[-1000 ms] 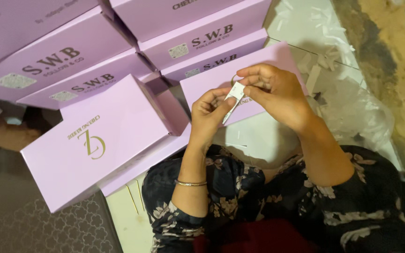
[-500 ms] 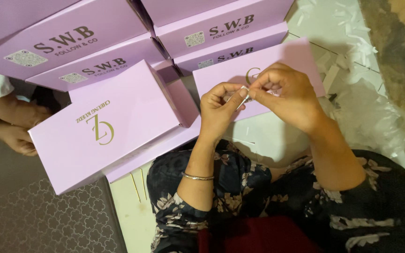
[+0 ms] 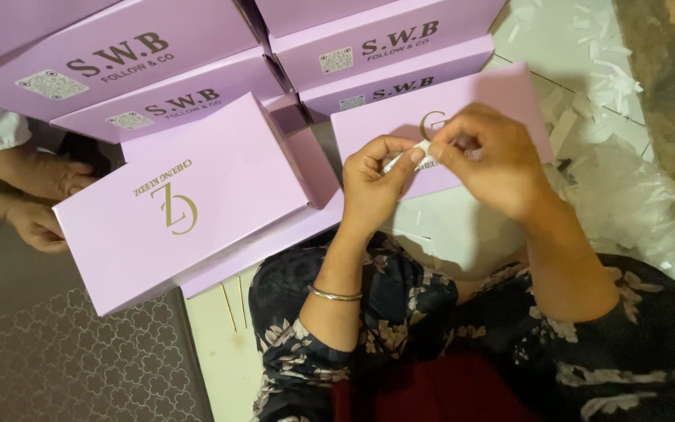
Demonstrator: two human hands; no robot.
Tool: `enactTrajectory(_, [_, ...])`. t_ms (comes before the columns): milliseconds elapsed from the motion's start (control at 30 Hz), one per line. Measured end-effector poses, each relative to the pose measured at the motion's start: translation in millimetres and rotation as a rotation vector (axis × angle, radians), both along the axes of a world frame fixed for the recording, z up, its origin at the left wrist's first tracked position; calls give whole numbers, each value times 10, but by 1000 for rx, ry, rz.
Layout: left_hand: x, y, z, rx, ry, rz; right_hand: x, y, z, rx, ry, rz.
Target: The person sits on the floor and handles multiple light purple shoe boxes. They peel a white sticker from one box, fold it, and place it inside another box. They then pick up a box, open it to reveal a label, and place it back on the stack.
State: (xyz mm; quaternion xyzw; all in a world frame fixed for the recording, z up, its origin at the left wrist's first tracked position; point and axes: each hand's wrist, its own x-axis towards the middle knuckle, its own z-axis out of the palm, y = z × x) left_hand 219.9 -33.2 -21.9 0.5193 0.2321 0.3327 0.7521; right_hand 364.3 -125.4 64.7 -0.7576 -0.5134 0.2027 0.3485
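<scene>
— What are the hands doing?

— The left hand (image 3: 373,184) and right hand (image 3: 490,160) are drawn together, both pinching a small white paper strip (image 3: 401,159) between fingertips, above the flat lilac cardboard box (image 3: 369,129) lying before the knees.

— How would it handle?

— Light and limp, I'd judge; easily creased or torn, so best taken at its ends.

— Anything nearby?

— A larger lilac lidded box (image 3: 181,207) to the left, a co-worker's hand (image 3: 37,227) at its left edge, white paper scraps (image 3: 564,125) on the floor.

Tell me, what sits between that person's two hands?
In the head view, a small white strip is pinched between the left hand and right hand, above a lilac box.
</scene>
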Motion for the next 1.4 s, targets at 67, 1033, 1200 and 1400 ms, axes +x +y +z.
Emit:
enactTrajectory(67, [-2,-3,9,2,-4,-11,0,-1,8,18,40,-25])
enactTrajectory(1033, [-119,60,88,62,-49,36,-54,-58,192,103,197,-26])
enactTrajectory(1200, [-106,8,127,112,13,76,-63,-71,163,114,136,24])
enactTrajectory(1400, [-120,6,216,327,79,128,-88,-34,187,65,-48,41])
